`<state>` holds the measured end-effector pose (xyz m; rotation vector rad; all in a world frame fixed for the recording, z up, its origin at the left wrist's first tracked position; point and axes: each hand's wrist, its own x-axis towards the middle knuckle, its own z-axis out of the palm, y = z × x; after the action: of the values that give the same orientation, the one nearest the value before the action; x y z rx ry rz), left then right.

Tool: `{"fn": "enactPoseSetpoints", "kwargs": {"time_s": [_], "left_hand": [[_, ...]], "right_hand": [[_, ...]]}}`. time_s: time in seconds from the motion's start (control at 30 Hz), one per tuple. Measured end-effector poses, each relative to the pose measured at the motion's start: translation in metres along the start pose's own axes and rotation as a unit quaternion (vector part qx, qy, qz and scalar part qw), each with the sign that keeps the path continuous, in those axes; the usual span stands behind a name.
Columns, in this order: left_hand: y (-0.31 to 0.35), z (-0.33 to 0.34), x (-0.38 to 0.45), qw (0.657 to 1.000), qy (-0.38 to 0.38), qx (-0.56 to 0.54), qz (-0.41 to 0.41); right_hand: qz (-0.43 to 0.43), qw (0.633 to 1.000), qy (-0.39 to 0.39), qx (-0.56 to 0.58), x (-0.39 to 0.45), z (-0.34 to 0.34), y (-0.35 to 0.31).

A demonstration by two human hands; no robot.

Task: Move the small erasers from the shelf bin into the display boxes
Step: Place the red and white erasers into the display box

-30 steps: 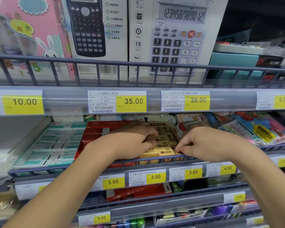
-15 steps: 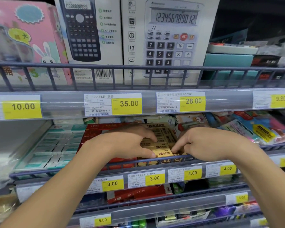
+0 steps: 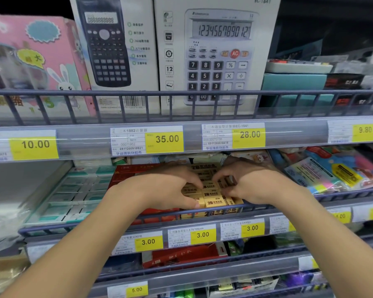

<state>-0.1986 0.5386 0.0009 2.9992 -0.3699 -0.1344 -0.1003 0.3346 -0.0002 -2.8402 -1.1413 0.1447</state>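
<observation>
Small yellow erasers [image 3: 211,194] printed "2B" lie packed in rows inside a yellow display box [image 3: 209,214] on the middle shelf, behind the wire rail. My left hand [image 3: 166,188] is curled over the left rows, and its thumb and forefinger grip erasers at the box's front left. My right hand [image 3: 253,183] is curled over the right side, its fingertips pinching a yellow-brown eraser [image 3: 228,181]. Both hands hide much of the box. A red display box [image 3: 127,171] sits directly left of the yellow one.
A wire rail [image 3: 267,206] fronts the shelf, with price tags below it. Teal-and-white packs [image 3: 73,194] lie at left and colourful packets [image 3: 336,171] at right. Calculator boxes [image 3: 215,54] stand on the shelf above, whose price strip [image 3: 299,134] overhangs the erasers.
Both hands have drawn closer together over the yellow box. My right hand moved from the box's right edge onto the erasers and curled its fingers. The view has tilted slightly.
</observation>
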Motion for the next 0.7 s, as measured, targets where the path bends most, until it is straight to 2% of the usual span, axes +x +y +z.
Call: {"fn": "enactPoseSetpoints", "kwargs": {"time_s": [0.17,0.23,0.3,0.43,0.7], "left_hand": [[-0.003,-0.001,-0.002,1.0,-0.011,-0.009,-0.015],[-0.004,0.001,-0.003,0.999,-0.011,-0.02,-0.022],[-0.005,0.002,-0.004,0.999,-0.007,-0.034,-0.026],[-0.006,0.003,-0.004,0.998,0.003,-0.05,-0.023],[-0.004,0.002,-0.002,0.999,0.005,-0.03,-0.014]], "right_hand": [[0.0,0.999,0.03,0.037,-0.005,0.001,0.005],[0.007,0.993,0.064,0.094,-0.011,-0.001,0.01],[-0.002,0.989,0.058,0.136,-0.017,0.0,0.012],[-0.013,0.993,0.015,0.113,-0.02,0.006,0.005],[-0.005,0.991,0.063,0.121,-0.018,0.005,0.011]]}}
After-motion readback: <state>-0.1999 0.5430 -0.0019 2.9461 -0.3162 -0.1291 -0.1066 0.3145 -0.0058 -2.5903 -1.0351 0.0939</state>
